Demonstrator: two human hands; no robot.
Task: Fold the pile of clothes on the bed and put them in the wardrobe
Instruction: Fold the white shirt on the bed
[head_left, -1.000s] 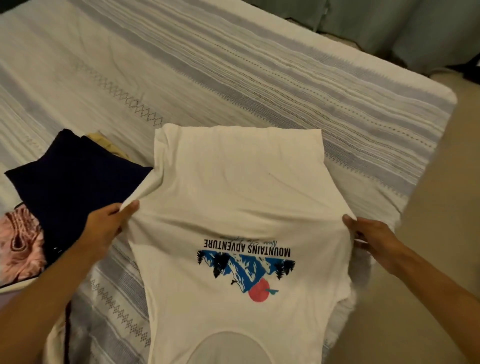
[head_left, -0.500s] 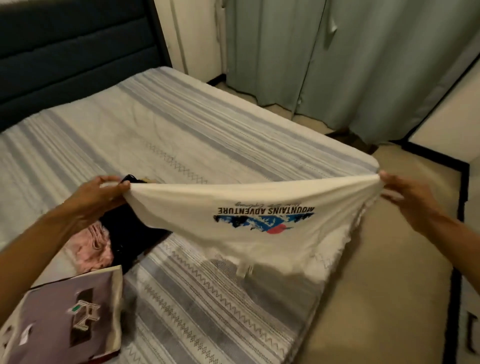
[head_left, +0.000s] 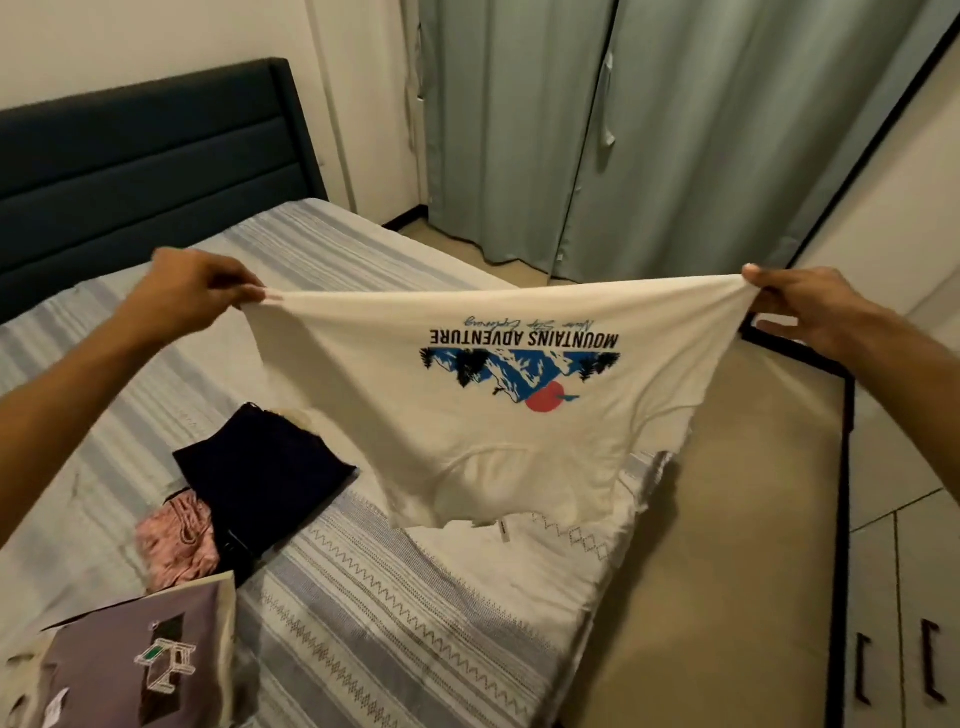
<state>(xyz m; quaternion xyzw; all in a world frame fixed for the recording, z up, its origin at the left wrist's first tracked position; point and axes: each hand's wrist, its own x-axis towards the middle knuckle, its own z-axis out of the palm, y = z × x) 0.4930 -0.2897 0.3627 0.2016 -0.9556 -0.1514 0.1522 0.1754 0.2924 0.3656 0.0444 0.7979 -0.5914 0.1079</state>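
Currently your left hand and right hand each pinch an edge of the white T-shirt, stretched taut between them above the bed. Uneven tension may skew the fold.

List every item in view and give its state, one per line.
White T-shirt: held up, stretched, print upside down.
Left hand: pinching one edge.
Right hand: pinching the other edge.
Navy garment: folded, on bed.
Pink garment: crumpled, partly under it.
Wardrobe doors: closed.
Curtains: drawn.
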